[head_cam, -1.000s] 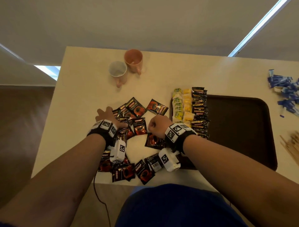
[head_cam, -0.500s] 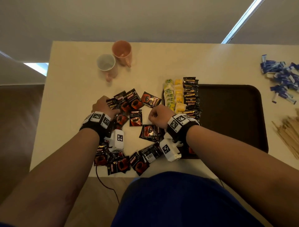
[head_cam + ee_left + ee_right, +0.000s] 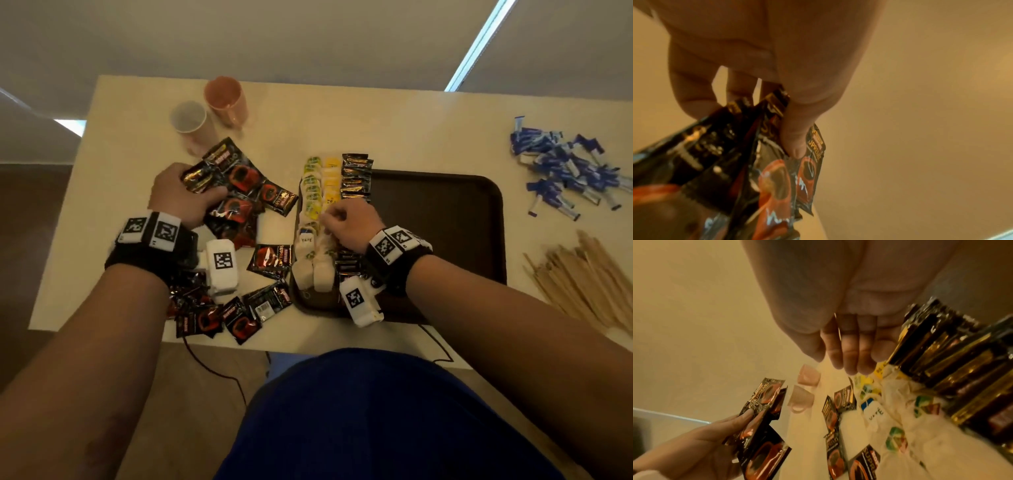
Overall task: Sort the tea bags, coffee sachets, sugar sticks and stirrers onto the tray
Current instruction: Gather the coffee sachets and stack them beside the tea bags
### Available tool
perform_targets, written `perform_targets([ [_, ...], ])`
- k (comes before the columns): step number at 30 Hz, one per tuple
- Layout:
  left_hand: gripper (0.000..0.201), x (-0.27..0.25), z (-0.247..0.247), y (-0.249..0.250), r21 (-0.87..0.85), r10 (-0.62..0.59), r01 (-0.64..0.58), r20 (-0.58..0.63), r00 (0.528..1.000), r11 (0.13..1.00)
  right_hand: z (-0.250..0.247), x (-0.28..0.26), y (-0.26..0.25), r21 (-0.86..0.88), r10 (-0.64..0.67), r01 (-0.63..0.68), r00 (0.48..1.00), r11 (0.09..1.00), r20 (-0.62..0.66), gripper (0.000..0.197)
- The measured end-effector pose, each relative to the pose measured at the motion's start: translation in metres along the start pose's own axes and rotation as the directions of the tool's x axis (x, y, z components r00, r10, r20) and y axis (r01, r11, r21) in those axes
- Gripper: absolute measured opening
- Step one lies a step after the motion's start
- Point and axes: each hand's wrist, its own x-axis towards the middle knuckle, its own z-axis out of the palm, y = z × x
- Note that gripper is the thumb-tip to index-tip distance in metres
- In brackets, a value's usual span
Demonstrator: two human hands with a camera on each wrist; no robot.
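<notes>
Here, on my feed, dark tray [image 3: 445,212] holding rows of tea bags [image 3: 313,192] and dark sachets [image 3: 356,176] along its left edge, left hand [image 3: 178,198] clutching a fan of coffee sachets [image 3: 236,192] above the table [image 3: 120,154], right hand [image 3: 349,222] curled over the tea bags, whether it holds anything I cannot tell.

"SUPREMO" reads on the black-and-red coffee sachets [image 3: 764,395] that the left hand [image 3: 701,446] holds, and on a loose sachet [image 3: 272,261] between both wrists. A white tea bag tag [image 3: 306,240] just left of the right hand [image 3: 349,222] reads "YATE", unsure.
</notes>
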Motion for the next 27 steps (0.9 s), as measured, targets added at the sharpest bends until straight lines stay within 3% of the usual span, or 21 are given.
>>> perform_targets([
  [3,0.05,-0.038,0.036,0.026,-0.166,0.01,0.015,0.153,0.988,0.986,-0.02,-0.012,0.014,0.195,0.026,-0.017,0.999,0.981,-0.042,0.033],
  [7,0.052,-0.076,0.089,0.045,-0.24,0.039,0.042,0.324,0.945,0.97,-0.043,-0.034,0.025,0.462,0.055,-0.077,0.997,0.884,0.061,0.046],
  [11,0.051,-0.092,0.124,0.053,-0.272,0.066,0.065,0.446,0.893,0.96,-0.053,-0.049,0.034,0.561,0.098,-0.164,0.984,0.812,0.146,0.035],
  [13,0.054,-0.093,0.133,0.054,-0.293,0.07,0.084,0.479,0.875,0.952,-0.053,-0.054,0.038,0.57,0.114,-0.174,0.984,0.803,0.14,0.031],
  [16,0.055,-0.091,0.136,0.06,-0.332,0.07,0.113,0.493,0.867,0.936,-0.051,-0.056,0.041,0.626,0.167,-0.209,0.978,0.751,0.127,0.04],
  [21,0.066,-0.086,0.132,0.065,-0.385,0.084,0.113,0.46,0.884,0.916,-0.047,-0.055,0.036,0.755,0.235,-0.216,0.968,0.619,0.085,0.038],
  [24,0.072,-0.085,0.125,0.068,-0.518,0.026,0.312,0.544,0.838,0.797,-0.045,-0.054,0.027,0.813,0.259,-0.163,0.966,0.559,0.015,0.035],
  [27,0.053,-0.085,0.119,0.068,-0.6,0.067,0.444,0.64,0.765,0.666,-0.044,-0.053,0.02,0.823,0.259,-0.114,0.965,0.556,-0.042,0.032],
])
